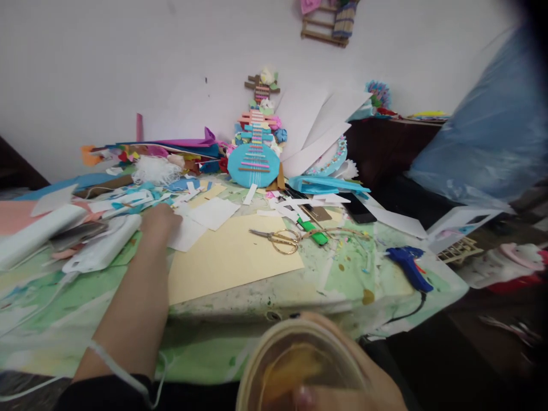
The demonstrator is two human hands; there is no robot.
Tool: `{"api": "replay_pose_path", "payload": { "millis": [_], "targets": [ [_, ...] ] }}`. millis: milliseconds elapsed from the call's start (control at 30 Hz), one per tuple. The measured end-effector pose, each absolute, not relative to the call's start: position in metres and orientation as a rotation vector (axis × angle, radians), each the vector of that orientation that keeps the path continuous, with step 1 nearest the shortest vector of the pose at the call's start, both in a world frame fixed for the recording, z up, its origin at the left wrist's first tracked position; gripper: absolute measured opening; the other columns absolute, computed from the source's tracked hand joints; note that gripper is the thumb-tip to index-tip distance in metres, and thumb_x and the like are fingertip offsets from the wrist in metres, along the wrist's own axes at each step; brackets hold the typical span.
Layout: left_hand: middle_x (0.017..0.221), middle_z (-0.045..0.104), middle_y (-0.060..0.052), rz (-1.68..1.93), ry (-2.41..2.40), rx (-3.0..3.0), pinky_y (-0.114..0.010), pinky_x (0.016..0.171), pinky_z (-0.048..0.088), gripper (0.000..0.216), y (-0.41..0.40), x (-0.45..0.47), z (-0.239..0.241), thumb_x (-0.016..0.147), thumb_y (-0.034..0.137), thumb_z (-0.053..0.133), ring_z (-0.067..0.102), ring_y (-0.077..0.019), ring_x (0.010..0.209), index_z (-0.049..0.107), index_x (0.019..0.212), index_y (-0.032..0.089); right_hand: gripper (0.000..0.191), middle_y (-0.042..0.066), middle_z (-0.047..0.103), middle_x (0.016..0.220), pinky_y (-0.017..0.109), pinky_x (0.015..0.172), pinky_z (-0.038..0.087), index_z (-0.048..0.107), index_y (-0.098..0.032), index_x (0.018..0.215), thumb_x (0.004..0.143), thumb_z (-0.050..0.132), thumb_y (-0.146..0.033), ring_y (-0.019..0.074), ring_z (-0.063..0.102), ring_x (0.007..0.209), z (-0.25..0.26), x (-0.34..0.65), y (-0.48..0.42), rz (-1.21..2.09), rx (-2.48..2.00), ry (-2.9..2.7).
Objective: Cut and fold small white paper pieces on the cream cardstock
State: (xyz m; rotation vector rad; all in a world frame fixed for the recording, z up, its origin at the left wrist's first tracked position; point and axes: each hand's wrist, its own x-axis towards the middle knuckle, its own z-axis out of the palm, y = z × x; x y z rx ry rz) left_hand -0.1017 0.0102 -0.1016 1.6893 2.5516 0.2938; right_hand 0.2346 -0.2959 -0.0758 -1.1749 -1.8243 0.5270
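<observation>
My right hand (pixel 372 374) is wrapped round a round, see-through plastic tub (pixel 274 337) at the bottom of the view, with something orange-brown showing blurrily inside. My left hand (pixel 160 225) reaches down among paper scraps on the left of the table; its fingers are mostly hidden, and whether it holds anything does not show. White paper pieces (pixel 214 212) lie just right of it. A cream sheet of card (pixel 231 257) lies flat in the middle, with gold-handled scissors (pixel 285 241) on it.
A blue paper lute (pixel 253 164) leans at the wall behind the scraps. Rightward lie a green-handled cutter (pixel 314 233), a dark phone (pixel 357 208) and a blue glue gun (pixel 411 268) with a cord. White power banks or similar slabs (pixel 105 244) lie left. A large blue plastic bag (pixel 483 125) bulges at right.
</observation>
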Motion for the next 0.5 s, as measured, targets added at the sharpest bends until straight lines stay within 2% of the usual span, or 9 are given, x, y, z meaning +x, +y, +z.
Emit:
{"api": "replay_pose_path", "payload": {
  "millis": [133,233,333,400,500],
  "targets": [
    [0.112,0.06,-0.023,0.403,2.714,1.47,-0.042,0.075,0.049,0.043,0.004,-0.099,-0.089,0.063,0.027,0.06,0.056,-0.0345,0.098,0.06,0.1,0.005,0.063,0.006,0.059,0.124,0.04,0.093,0.05,0.057,-0.03,0.12,0.061,0.077,-0.029,0.0303,0.056,0.113,-0.079,0.247,-0.306,0.36,-1.089,-1.755],
    [0.111,0.062,-0.018,0.604,2.787,1.44,-0.044,0.08,0.048,0.045,0.003,-0.097,-0.084,0.064,0.028,0.06,0.056,-0.0331,0.1,0.06,0.105,0.01,0.082,0.011,0.053,0.132,0.045,0.099,0.044,0.048,-0.025,0.13,0.055,0.081,-0.033,0.0337,0.052,0.118,-0.087,0.259,-0.312,0.334,-1.163,-1.672],
    [0.096,0.067,-0.009,1.041,2.704,1.631,-0.039,0.085,0.045,0.036,0.006,-0.093,-0.086,0.069,0.032,0.056,0.059,-0.0232,0.089,0.062,0.1,0.013,0.092,0.013,0.05,0.133,0.041,0.095,0.048,0.04,-0.024,0.135,0.054,0.081,-0.032,0.0332,0.055,0.114,-0.095,0.274,-0.321,0.363,-1.313,-1.561],
    [0.09,0.066,-0.004,1.42,2.512,1.678,-0.032,0.081,0.047,0.033,0.008,-0.089,-0.087,0.072,0.034,0.055,0.058,-0.0157,0.079,0.061,0.095,0.012,0.094,0.014,0.05,0.133,0.036,0.088,0.053,0.038,-0.022,0.137,0.054,0.081,-0.031,0.0335,0.057,0.111,-0.099,0.288,-0.33,0.343,-1.381,-1.503],
    [0.104,0.062,-0.005,1.751,2.161,1.565,-0.025,0.072,0.048,0.039,0.006,-0.085,-0.084,0.076,0.032,0.051,0.057,-0.011,0.079,0.052,0.108,0.01,0.091,0.016,0.057,0.123,0.03,0.072,0.058,0.034,-0.02,0.14,0.06,0.076,-0.034,0.0312,0.065,0.096,-0.102,0.315,-0.349,0.277,-1.497,-1.345]
  ]
}}
